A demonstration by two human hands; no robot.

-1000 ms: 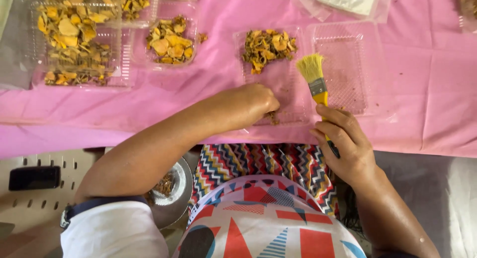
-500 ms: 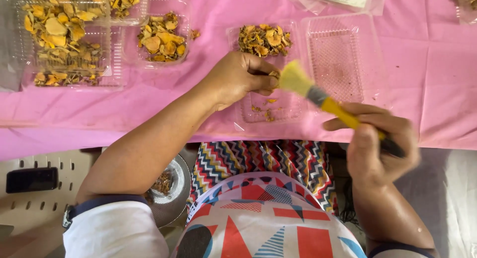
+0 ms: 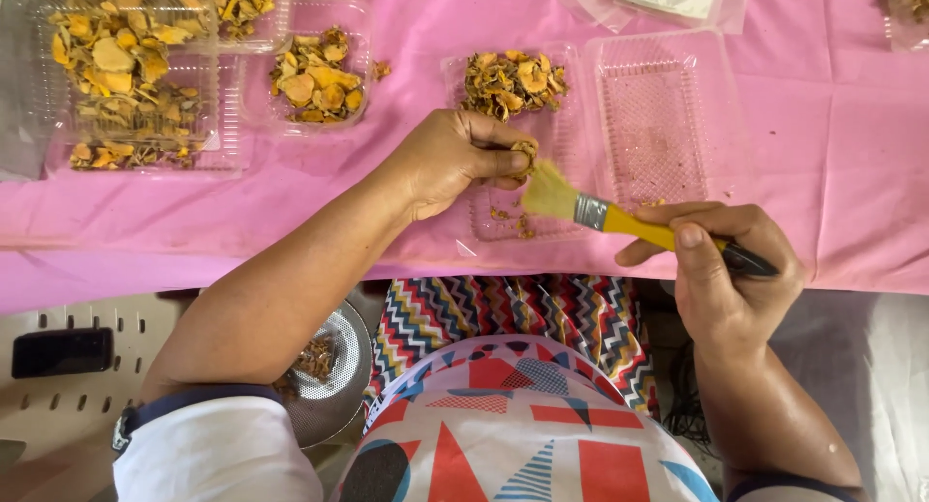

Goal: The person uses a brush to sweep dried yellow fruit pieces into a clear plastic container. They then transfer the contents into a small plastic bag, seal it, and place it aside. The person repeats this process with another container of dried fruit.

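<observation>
The left hand [image 3: 450,163] is closed in a pinch grip on a small dried orange-brown piece [image 3: 525,152], held above the near half of an open clear plastic tray [image 3: 668,115]. The right hand [image 3: 726,270] has its grip wrapped around the handle of a yellow paintbrush [image 3: 619,217]; the pale bristles point left and reach just beside the held piece. The far half of the tray holds a heap of dried pieces [image 3: 511,81]. The tray rests on a tabletop covered by pink cloth [image 3: 832,154]. Further clear trays of dried yellow slices [image 3: 126,76] sit well apart to the left.
</observation>
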